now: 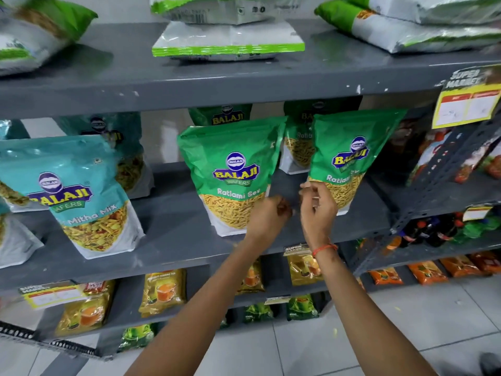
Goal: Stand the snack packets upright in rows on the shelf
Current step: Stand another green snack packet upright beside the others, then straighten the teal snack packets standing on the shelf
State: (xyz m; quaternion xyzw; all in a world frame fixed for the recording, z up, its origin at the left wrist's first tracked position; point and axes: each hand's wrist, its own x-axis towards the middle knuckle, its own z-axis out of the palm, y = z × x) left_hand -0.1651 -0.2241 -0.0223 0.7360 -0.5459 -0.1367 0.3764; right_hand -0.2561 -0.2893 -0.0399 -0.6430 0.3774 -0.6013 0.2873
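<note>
Two green Ratlami Sev packets stand on the middle grey shelf (173,234). The left green packet (230,169) is upright. The right green packet (349,147) leans with its top to the right. My left hand (267,215) is curled into a loose fist at the left packet's lower right corner and holds nothing that I can see. My right hand (317,207) covers the right packet's lower left corner, with its fingertips pinched on that edge. More green packets (296,139) stand behind. Teal Mitha Mix packets (81,196) stand upright to the left.
The shelf above (244,85) carries flat-lying white and green bags (227,36). A yellow price tag (466,104) hangs at the right. Tea packets (162,291) fill the lower shelves. An angled rack (439,169) with bottles and orange packets adjoins on the right. Tiled floor lies below.
</note>
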